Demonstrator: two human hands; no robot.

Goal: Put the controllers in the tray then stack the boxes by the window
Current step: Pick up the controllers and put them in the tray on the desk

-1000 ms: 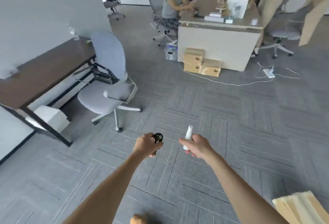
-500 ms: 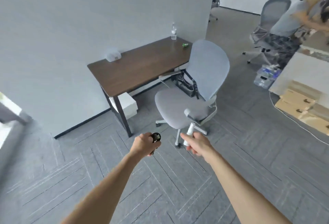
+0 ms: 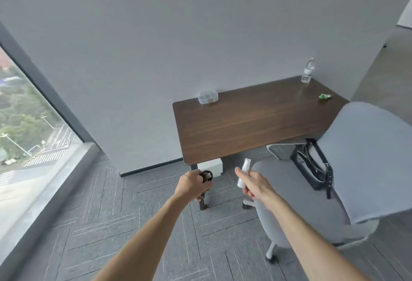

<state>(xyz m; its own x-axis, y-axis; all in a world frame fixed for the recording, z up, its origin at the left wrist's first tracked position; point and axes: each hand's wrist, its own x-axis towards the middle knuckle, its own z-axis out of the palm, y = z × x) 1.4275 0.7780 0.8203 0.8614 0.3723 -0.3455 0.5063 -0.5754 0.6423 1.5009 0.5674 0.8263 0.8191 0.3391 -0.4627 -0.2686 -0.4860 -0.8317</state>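
Both controllers are in hand, none in a tray yet. Left hand has its fingers clamped round a black controller, ring end poking up past the knuckles. Right hand holds a white controller upright; thumb and palm grip it, index finger stretched out alongside, so a looser hold than the left. Both are carried at arm's length over the carpet, just short of the near corner of the wooden table.

No tray visible here. On the table: only a small clear case, a water bottle and a green scrap. A white box sits under the table; an office chair with a black bag stands to the right.

Window at left, no boxes stacked by it. So step 1 looks mid-carry, step 2 not started, most of the job left.
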